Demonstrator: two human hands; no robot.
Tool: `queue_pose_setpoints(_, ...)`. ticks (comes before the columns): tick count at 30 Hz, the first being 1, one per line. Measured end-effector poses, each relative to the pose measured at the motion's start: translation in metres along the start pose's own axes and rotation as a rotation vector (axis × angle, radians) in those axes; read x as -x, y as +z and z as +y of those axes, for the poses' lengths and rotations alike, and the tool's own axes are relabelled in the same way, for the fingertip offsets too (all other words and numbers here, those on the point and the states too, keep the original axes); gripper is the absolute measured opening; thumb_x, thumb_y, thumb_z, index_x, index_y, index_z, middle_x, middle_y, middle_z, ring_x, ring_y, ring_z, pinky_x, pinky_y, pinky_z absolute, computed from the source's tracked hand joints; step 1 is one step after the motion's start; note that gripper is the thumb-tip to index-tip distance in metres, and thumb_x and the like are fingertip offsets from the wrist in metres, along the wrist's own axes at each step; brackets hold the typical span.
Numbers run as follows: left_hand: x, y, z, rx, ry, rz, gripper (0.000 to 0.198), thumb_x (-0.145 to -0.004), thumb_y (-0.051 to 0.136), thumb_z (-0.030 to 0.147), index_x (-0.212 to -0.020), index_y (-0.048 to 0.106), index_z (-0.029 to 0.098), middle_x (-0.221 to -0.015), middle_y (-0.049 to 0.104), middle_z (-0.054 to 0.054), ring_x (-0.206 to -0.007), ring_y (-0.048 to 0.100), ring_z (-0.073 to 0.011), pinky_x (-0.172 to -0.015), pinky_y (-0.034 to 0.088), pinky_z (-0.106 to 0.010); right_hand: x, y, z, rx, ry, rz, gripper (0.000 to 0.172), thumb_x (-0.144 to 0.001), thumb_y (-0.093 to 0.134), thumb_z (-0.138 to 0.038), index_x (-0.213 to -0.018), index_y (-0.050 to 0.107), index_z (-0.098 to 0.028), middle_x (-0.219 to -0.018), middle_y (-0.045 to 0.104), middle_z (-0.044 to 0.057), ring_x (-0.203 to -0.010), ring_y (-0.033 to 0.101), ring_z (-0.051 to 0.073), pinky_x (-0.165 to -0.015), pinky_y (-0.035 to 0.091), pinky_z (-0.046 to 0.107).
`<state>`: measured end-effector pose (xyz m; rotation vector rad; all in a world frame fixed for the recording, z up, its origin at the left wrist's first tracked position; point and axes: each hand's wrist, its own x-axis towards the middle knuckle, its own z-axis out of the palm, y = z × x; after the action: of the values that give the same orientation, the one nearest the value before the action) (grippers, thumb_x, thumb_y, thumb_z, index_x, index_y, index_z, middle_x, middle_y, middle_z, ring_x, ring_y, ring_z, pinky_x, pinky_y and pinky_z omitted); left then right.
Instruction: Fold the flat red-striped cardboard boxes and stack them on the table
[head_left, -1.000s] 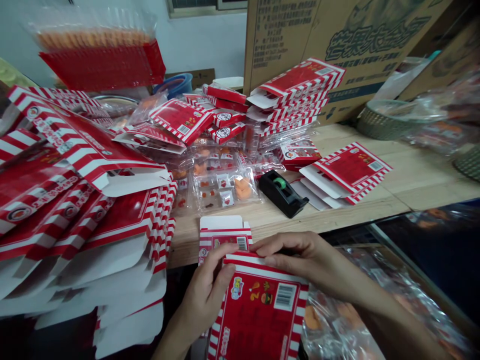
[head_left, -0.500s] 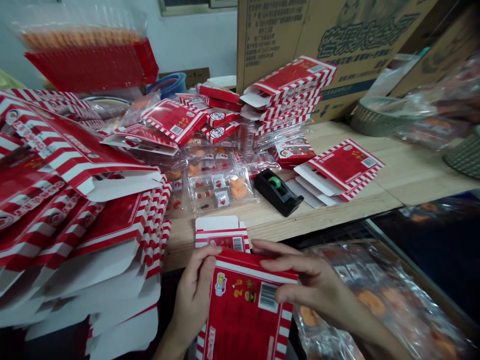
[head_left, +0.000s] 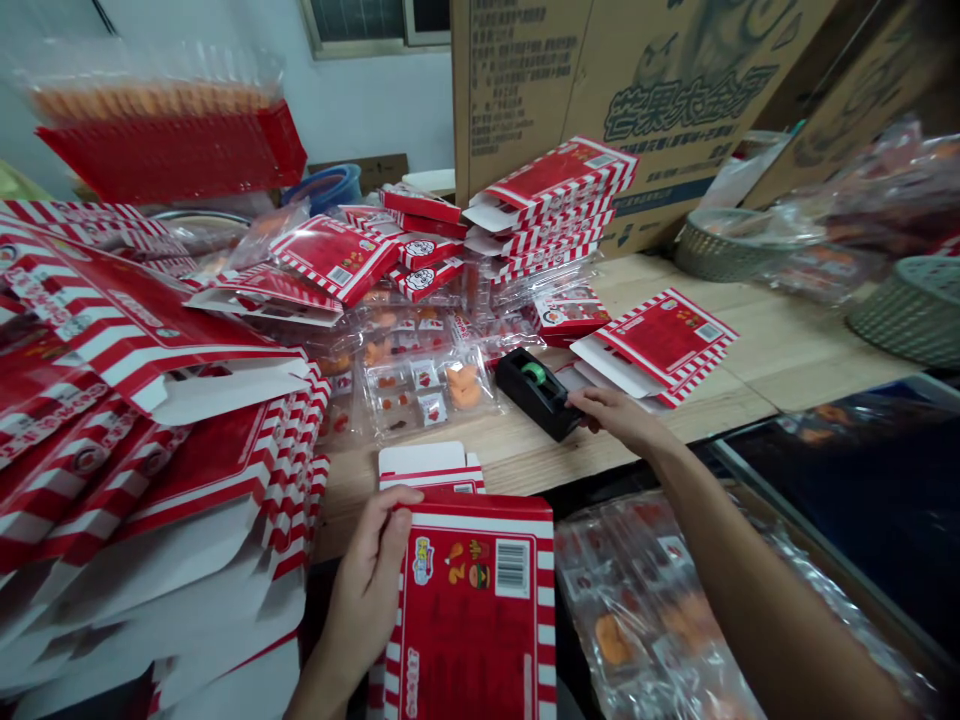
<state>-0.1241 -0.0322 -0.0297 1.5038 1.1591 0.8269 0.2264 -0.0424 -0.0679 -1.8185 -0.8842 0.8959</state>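
My left hand (head_left: 375, 570) is closed on the upper left edge of a red box (head_left: 471, 600) with striped sides. The box's top end is folded over, and a barcode and food pictures show on its face. At the front lip of a black tape dispenser (head_left: 536, 392), my right hand (head_left: 611, 415) pinches the tape's end; the strip itself is too fine to make out. A green roll (head_left: 534, 373) sits in the dispenser. Behind the held box, another box (head_left: 427, 465) lies with its white flap raised.
Piled open boxes (head_left: 217, 450) crowd the left side. Clear packs of orange pieces (head_left: 431, 390) lie behind the dispenser, below a stack of boxes (head_left: 555, 190). An open box (head_left: 667, 345) lies right of it. More packs (head_left: 645, 600) fill a carton below the table edge.
My right hand has left the held box and reached forward to the tape dispenser's lip. My left hand still holds the box, whose top end is now in plain view. The camera view has shifted slightly.
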Motion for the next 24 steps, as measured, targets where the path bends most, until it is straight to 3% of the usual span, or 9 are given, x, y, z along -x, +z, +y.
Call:
queue_pose_setpoints(3,-0.010,-0.006,-0.002,-0.074,0.098,0.132,0.020,-0.090,0.045,0.040,-0.094,0.058,0.026,-0.099,0.064,0.001,-0.091,0.058,-0.0153,-0.081,0.043,-0.022,0.013,0.001,0.012,-0.083,0.003,-0.009,0.024,-0.084,0.060,-0.038,-0.080,0.063,-0.014,-0.077,0.067,0.001,-0.065,0.062,0.012,-0.063,0.052,0.028)
queue_pose_setpoints(5,-0.018,-0.010,-0.001,-0.117,0.166,0.145,0.017,-0.091,0.045,0.038,-0.094,0.058,0.027,-0.098,0.063,0.002,-0.093,0.057,-0.0140,-0.083,0.042,-0.021,0.021,0.005,0.025,-0.103,0.005,0.027,0.024,-0.087,0.056,-0.037,-0.081,0.061,-0.014,-0.082,0.067,0.002,-0.073,0.064,0.013,-0.070,0.052,0.032)
queue_pose_setpoints(9,-0.026,-0.012,0.012,-0.149,0.297,-0.005,0.015,-0.093,0.044,0.028,-0.090,0.059,0.028,-0.091,0.064,0.005,-0.088,0.060,-0.0104,-0.080,0.043,-0.016,0.021,0.013,0.048,-0.042,0.035,0.113,0.022,-0.090,0.054,-0.033,-0.083,0.060,-0.013,-0.078,0.063,0.000,-0.070,0.062,0.012,-0.068,0.051,0.031)
queue_pose_setpoints(13,-0.022,-0.005,0.031,-0.132,0.348,-0.204,0.018,-0.093,0.042,0.020,-0.091,0.058,0.029,-0.086,0.063,0.006,-0.081,0.060,-0.0082,-0.076,0.044,-0.014,0.020,0.008,0.048,0.072,0.074,0.145,0.027,-0.088,0.055,-0.034,-0.070,0.057,-0.014,-0.058,0.055,-0.005,-0.048,0.050,0.008,-0.050,0.043,0.023)
queue_pose_setpoints(16,-0.018,0.001,0.039,-0.115,0.315,-0.353,0.019,-0.094,0.040,0.021,-0.094,0.058,0.029,-0.089,0.063,0.005,-0.084,0.060,-0.0095,-0.076,0.045,-0.015,0.040,0.000,0.024,0.116,0.045,0.065,0.032,-0.081,0.059,-0.041,-0.060,0.054,-0.017,-0.047,0.047,-0.006,-0.037,0.039,0.007,-0.039,0.031,0.022)
queue_pose_setpoints(20,-0.020,0.011,0.042,-0.085,0.251,-0.468,0.020,-0.095,0.038,0.025,-0.096,0.057,0.028,-0.092,0.064,0.003,-0.088,0.058,-0.0117,-0.080,0.044,-0.019,0.096,-0.001,-0.047,0.136,-0.095,-0.165,0.029,-0.078,0.060,-0.046,-0.068,0.062,-0.019,-0.057,0.054,-0.003,-0.046,0.045,0.009,-0.044,0.033,0.022)
queue_pose_setpoints(22,-0.021,0.016,0.043,-0.080,0.250,-0.507,0.020,-0.096,0.037,0.025,-0.097,0.057,0.027,-0.092,0.063,0.003,-0.087,0.058,-0.0120,-0.080,0.043,-0.020,0.121,0.005,-0.088,0.274,-0.327,-0.458,0.021,-0.086,0.053,-0.038,-0.081,0.064,-0.021,-0.068,0.062,0.000,-0.060,0.056,0.012,-0.054,0.040,0.022)
queue_pose_setpoints(24,-0.022,0.020,0.045,-0.085,0.263,-0.537,0.020,-0.096,0.037,0.026,-0.097,0.057,0.027,-0.091,0.063,0.002,-0.087,0.058,-0.0126,-0.079,0.043,-0.021,0.136,0.014,-0.119,0.454,-0.496,-0.676,0.020,-0.090,0.051,-0.033,-0.080,0.063,-0.021,-0.070,0.064,-0.001,-0.060,0.056,0.011,-0.054,0.039,0.021)
